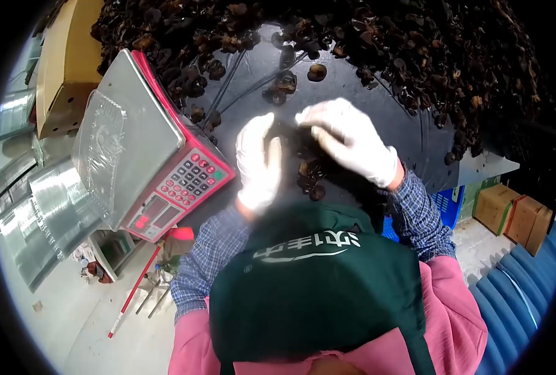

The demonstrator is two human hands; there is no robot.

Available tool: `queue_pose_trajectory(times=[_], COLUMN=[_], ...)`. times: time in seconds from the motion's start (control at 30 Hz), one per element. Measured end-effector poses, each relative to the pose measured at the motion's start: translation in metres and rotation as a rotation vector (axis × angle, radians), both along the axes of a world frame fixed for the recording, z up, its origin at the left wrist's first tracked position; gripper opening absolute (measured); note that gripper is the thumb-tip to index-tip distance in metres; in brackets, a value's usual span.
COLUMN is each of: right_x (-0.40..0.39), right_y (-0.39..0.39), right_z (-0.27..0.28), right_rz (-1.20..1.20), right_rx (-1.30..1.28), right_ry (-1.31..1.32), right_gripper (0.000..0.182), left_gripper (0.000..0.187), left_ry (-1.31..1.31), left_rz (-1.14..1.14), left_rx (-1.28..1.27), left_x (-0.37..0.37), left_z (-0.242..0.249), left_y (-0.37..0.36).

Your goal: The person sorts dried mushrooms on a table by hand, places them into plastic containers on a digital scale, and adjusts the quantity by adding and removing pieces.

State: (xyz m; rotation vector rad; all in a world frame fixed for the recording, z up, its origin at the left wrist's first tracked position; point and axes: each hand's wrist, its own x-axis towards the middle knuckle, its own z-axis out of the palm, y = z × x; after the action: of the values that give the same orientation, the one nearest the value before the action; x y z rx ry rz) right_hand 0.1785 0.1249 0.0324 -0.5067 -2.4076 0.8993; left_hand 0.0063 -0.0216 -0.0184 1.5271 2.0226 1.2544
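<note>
Both my hands wear white gloves over a black tabletop (365, 81). My left hand (259, 164) stands on edge with fingers together, pressed against a small heap of dark dried mushrooms (309, 172). My right hand (350, 140) curves over the same heap from the far side, fingers bent down onto it. The heap is cupped between the two hands and partly hidden by them. A large pile of the same dried mushrooms (415, 44) covers the far part of the table.
A red-and-silver weighing scale (147, 150) with a keypad stands to the left, a clear plastic tray (100, 144) on its pan. A cardboard box (65, 62) lies beyond it. Blue crates (446, 206) and brown boxes (509, 212) sit on the floor at right.
</note>
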Motion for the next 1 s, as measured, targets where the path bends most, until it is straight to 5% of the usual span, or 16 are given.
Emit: queue_pose_trajectory(times=[0.13, 0.23, 0.33, 0.53, 0.6, 0.7, 0.8, 0.87, 1.0], right_x=[-0.034, -0.064, -0.069, -0.022, -0.017, -0.020, -0.022, -0.039, -0.077], right_y=[0.040, 0.050, 0.045, -0.012, 0.001, 0.019, 0.018, 0.036, 0.091], right_z=[-0.010, -0.009, -0.029, 0.011, 0.017, -0.004, -0.003, 0.001, -0.008], right_rz=[-0.194, -0.086, 0.009, 0.184, 0.087, -0.295, -0.029, -0.082, -0.264], right_rx=[0.198, 0.368, 0.421, -0.127, -0.023, 0.201, -0.175, 0.098, 0.451], right_ry=[-0.113, -0.216, -0.329, -0.134, 0.000, -0.130, -0.097, 0.026, -0.171], right_gripper=[0.041, 0.072, 0.059, 0.036, 0.034, 0.028, 0.019, 0.024, 0.058], left_gripper=[0.038, 0.042, 0.050, 0.060, 0.054, 0.052, 0.055, 0.058, 0.058], left_ry=[0.054, 0.047, 0.000, -0.233, -0.017, 0.039, 0.031, 0.028, 0.024], left_rz=[-0.021, 0.004, 0.022, -0.129, -0.147, -0.155, -0.169, -0.164, -0.129], left_rx=[-0.002, 0.018, 0.011, 0.020, 0.033, -0.018, -0.015, -0.014, -0.035], left_x=[0.000, 0.002, 0.002, -0.005, -0.008, -0.005, -0.009, -0.007, -0.003], left_z=[0.002, -0.004, -0.004, -0.008, -0.002, 0.005, 0.003, 0.003, 0.008], left_y=[-0.001, -0.002, -0.003, -0.009, -0.006, -0.006, -0.004, -0.006, -0.005])
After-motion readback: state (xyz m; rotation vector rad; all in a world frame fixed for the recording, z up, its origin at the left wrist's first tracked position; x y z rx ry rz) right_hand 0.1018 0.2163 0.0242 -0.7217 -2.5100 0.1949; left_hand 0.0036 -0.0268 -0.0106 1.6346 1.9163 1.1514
